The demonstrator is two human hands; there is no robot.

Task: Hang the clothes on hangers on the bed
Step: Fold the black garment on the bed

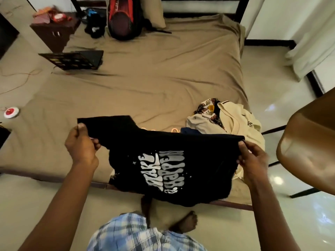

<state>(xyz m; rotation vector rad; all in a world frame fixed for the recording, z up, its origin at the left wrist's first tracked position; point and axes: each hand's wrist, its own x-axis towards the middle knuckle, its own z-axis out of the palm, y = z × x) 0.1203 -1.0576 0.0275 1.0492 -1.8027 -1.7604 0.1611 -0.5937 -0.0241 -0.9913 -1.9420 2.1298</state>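
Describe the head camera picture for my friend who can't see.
A person's left hand and right hand hold a black T-shirt with white lettering stretched above a tan-sheeted bed. A heap of cream and patterned clothes lies on the bed beyond it.

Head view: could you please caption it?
Left hand and right hand hold a black printed T-shirt at the tan-sheeted bed.

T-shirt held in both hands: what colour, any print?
Black T-shirt with white bubble-letter print on its front; seen in the head view.
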